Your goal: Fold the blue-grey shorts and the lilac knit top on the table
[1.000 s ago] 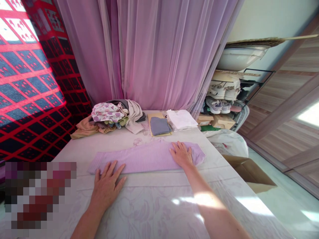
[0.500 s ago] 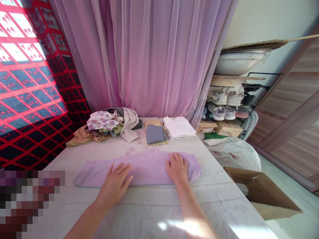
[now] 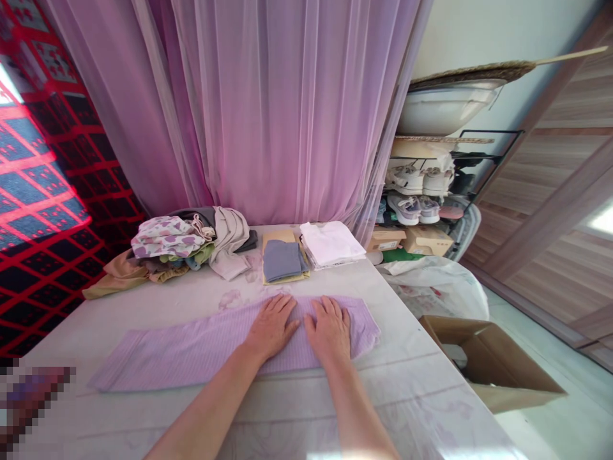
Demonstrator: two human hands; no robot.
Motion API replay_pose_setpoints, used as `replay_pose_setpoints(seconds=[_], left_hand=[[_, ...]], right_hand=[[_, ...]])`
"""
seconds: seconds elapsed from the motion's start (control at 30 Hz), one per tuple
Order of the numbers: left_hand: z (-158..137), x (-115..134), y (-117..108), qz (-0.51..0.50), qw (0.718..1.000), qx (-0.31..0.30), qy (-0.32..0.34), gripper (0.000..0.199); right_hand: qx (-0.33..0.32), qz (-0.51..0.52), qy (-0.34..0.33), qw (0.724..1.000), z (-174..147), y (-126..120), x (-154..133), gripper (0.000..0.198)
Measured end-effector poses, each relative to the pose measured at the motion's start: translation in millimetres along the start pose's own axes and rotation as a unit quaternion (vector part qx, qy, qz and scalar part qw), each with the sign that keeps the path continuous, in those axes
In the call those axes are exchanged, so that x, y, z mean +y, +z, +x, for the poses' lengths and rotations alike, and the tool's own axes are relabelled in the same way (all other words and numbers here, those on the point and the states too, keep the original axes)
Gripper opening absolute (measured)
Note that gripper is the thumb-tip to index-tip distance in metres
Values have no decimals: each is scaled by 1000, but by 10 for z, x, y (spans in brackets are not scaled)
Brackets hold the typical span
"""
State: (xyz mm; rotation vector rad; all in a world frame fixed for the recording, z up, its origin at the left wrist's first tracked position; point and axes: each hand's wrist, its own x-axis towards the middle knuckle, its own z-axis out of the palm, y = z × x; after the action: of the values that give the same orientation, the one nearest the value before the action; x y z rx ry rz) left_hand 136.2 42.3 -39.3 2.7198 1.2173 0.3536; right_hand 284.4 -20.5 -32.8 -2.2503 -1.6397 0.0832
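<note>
A lilac ribbed garment, folded into a long strip, lies flat across the table; it looks like a pair of trousers, though I cannot be sure. My left hand rests flat on its middle, fingers loosely spread. Just to the right, my right hand lies palm down on the same cloth, fingers apart. Neither hand grips anything. Beyond the garment is a small stack of folded clothes with a grey-blue piece on top, next to a folded white pile.
A heap of crumpled clothes sits at the back left of the table. Purple curtains hang behind it. On the right are a shoe rack and an open cardboard box on the floor beside the table edge.
My left hand has slid rightwards along the garment, close to my right hand. The garment's left end now lies nearer to me. The view has turned a little to the right.
</note>
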Motion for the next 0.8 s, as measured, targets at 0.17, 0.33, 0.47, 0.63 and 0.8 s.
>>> replay_pose_setpoints(seconds=[0.17,0.33,0.47,0.63,0.8], left_hand=[[-8,-17,61,3,999,10,-36,47],[-2,-6,66,-5,999,24,-43,45],[-39,7,65,-5,998,41,-38,43],[-71,0,103,-11,997,74,-35,47],[-50,0,120,-2,997,68,-45,50]], right_hand=[[1,-15,16,1000,18,-33,26,41],[6,-23,52,998,94,-167,183,37],[26,-13,74,997,158,-199,337,36],[88,-24,56,994,144,-108,372,37],[48,-46,64,996,130,-121,333,37]])
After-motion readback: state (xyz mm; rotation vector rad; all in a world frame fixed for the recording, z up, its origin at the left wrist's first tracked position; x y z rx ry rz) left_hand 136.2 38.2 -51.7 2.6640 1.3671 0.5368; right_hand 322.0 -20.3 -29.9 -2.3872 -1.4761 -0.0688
